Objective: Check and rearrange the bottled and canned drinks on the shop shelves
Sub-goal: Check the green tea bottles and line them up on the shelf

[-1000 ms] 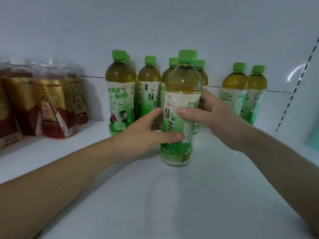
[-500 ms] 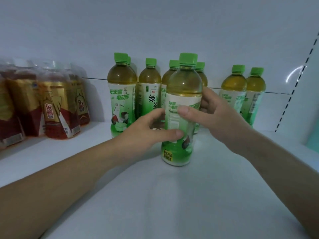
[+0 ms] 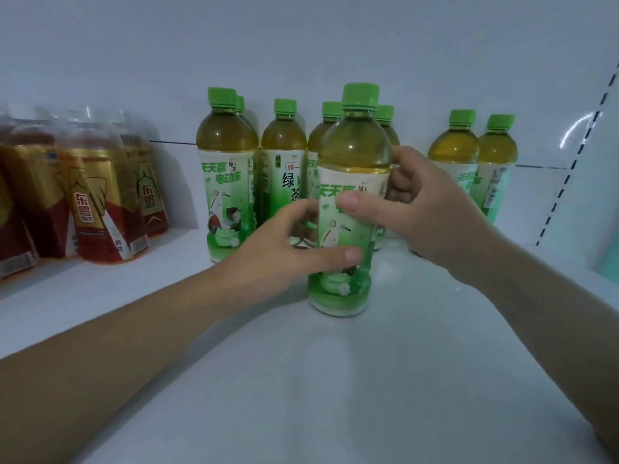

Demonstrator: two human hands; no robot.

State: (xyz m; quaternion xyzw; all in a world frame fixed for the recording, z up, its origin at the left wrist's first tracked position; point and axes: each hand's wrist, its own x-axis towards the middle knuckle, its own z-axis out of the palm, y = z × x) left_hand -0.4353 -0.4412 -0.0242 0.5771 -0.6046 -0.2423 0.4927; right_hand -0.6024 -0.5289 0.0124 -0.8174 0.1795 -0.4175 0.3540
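Note:
A green-tea bottle (image 3: 351, 152) with a green cap stands upright on the white shelf (image 3: 335, 380), in front of the other green-tea bottles. My left hand (image 3: 281, 252) holds its lower label from the left, thumb across the front. My right hand (image 3: 425, 209) grips its upper label from the right, thumb on the front. Behind it stand several more green-tea bottles (image 3: 227, 169), and two more green-tea bottles (image 3: 475, 162) stand apart at the right, partly hidden by my right hand.
Red-and-gold drink bottles (image 3: 97, 202) with clear caps stand in a cluster at the left of the shelf. The shelf's back wall (image 3: 301, 45) is close behind the bottles. A slotted upright (image 3: 576, 162) runs down the right side.
The held bottle has been turned about its upright axis: the label face with the large tea characters gave way to the back panel, then to the scooter picture. Both hands stayed on it.

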